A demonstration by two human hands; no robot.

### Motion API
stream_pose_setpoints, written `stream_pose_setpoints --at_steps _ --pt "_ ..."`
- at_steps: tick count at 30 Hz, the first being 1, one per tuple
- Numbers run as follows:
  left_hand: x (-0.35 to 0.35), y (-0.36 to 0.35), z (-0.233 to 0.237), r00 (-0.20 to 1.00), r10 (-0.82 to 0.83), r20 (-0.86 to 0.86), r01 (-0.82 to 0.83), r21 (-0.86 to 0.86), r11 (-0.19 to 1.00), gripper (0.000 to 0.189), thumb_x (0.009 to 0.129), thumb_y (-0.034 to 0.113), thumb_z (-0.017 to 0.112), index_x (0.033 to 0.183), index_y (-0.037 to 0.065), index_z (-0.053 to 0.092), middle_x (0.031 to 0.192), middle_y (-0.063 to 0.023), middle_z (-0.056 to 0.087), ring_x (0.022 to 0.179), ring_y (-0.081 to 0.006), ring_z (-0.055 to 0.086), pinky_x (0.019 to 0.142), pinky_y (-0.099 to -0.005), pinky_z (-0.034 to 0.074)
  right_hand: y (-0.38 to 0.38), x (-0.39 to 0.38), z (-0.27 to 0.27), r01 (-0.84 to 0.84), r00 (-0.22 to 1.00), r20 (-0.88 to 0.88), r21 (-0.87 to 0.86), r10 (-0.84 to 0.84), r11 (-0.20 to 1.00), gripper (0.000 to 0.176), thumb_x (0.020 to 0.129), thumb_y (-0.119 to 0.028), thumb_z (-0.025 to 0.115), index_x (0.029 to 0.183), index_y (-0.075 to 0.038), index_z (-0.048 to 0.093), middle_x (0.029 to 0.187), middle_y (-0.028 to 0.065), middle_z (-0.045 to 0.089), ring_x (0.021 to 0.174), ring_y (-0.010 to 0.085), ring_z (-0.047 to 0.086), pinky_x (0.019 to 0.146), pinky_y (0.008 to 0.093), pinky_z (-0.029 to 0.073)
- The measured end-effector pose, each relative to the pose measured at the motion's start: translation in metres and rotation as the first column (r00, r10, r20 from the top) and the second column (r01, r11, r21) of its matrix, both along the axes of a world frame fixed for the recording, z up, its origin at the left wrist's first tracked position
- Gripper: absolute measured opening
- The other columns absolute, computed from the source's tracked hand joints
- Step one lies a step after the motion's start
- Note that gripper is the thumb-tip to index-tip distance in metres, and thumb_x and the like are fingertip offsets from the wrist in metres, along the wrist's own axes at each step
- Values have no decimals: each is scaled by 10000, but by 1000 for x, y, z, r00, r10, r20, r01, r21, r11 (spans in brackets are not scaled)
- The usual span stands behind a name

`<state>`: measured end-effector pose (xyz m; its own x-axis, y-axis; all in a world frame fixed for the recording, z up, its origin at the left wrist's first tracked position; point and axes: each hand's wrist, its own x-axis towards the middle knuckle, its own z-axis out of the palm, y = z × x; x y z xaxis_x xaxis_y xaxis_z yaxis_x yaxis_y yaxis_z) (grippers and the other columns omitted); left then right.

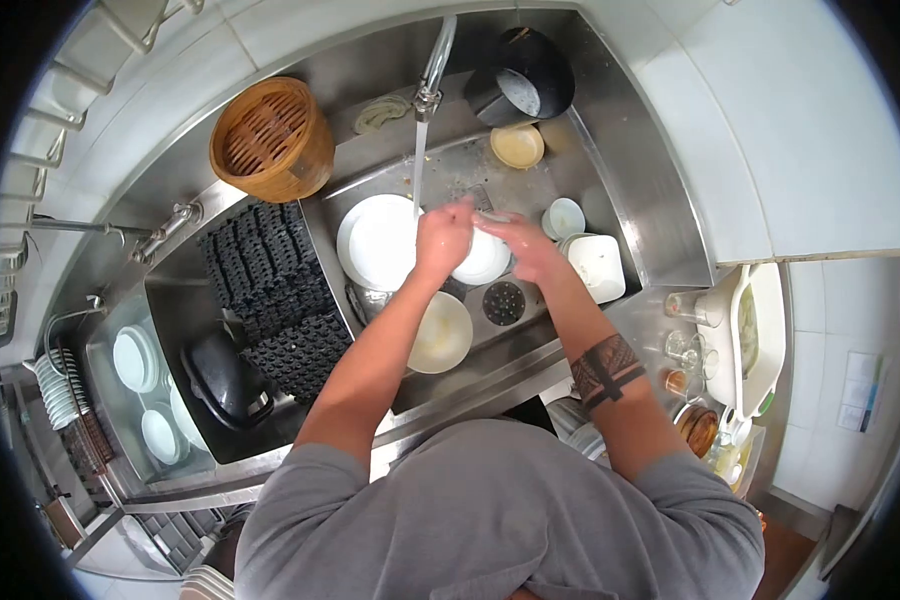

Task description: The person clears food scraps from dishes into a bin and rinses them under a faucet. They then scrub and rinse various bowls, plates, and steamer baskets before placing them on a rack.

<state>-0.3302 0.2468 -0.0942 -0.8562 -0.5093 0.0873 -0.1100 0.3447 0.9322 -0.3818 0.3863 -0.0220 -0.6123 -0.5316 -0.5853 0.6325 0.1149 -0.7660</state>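
Note:
Both hands are together over the sink, just right of the water stream that runs from the faucet (pixel 427 100). My left hand (pixel 445 238) has its fingers bent in against something small and pale at the other hand; what it holds is too small to name. My right hand (pixel 518 240) has its fingers stretched toward the left one, with a pale thing (pixel 490 216) between them. Water falls onto a large white plate (pixel 375 245). Beneath the hands lies another white plate (pixel 482 262), and nearer my body a cream bowl (pixel 440 335).
A bamboo steamer (pixel 270 140) sits at the back left, beside black mats (pixel 270 270). A black pot (pixel 535 75), a small yellow dish (pixel 517 146), a white cup (pixel 563 218) and a square white container (pixel 597 268) are in the sink. Glasses (pixel 685 350) stand at right.

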Motion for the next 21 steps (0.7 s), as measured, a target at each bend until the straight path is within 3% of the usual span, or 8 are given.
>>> stream_pose_setpoints --at_steps 1,3,5,8,13,16,18,21 --pt "0 -2 35 965 -29 260 8 82 997 476 1011 382 617 785 -30 688 732 -77 692 668 -161 627 640 -343 507 3 -6 -9 -10 995 97 -264 36 964 509 920 -273 773 1266 43 574 1119 127 699 1009 196 693 782 334 561" --pt "-1 6 28 987 101 127 -141 366 920 430 1007 367 638 828 -19 697 788 -74 707 697 -157 635 659 -331 508 -4 -1 -14 168 985 85 -277 -150 946 479 915 -252 781 1238 37 578 1094 114 695 972 193 692 773 332 558" --pt "6 19 36 970 235 57 -168 858 486 239 992 261 689 967 23 696 950 -85 732 816 -180 682 737 -326 537 -13 5 -14 345 938 77 -292 -338 892 449 910 -231 788 1210 31 582 1069 102 691 935 190 691 765 331 556" --pt "18 18 16 973 233 -9 -23 991 132 136 980 172 696 1005 39 677 963 -80 726 866 -186 694 782 -341 565 -15 14 -29 423 875 -142 -244 -464 873 384 889 -186 802 1136 9 584 1017 78 673 862 165 663 743 321 548" --pt "32 -7 9 979 102 -177 171 983 63 325 930 7 649 1245 26 572 1153 -134 678 1079 -249 668 943 -400 556 -2 21 -27 324 681 -684 -40 -262 945 343 854 -188 817 1021 -15 572 936 49 622 806 112 580 691 304 526" --pt "40 -4 23 944 -171 -280 320 903 286 626 850 -93 590 1443 45 443 1317 -157 598 1207 -313 615 1004 -499 530 7 18 -16 226 838 -526 96 -143 969 353 859 -263 815 950 -24 573 905 37 600 792 109 562 656 311 515" --pt "49 5 43 880 -254 -400 423 905 39 868 779 -127 552 1571 123 298 1451 -147 491 1335 -343 516 1044 -614 468 5 9 -17 308 846 -482 89 -229 947 361 864 -296 807 933 -29 573 889 35 593 782 111 558 643 320 515" --pt "40 15 60 868 -206 -452 449 891 -61 723 993 266 563 1616 244 198 1549 -75 400 1417 -328 421 1036 -643 436 -2 12 1 362 828 -510 169 -233 917 380 881 -342 786 916 -32 570 892 56 591 797 124 557 667 344 521"
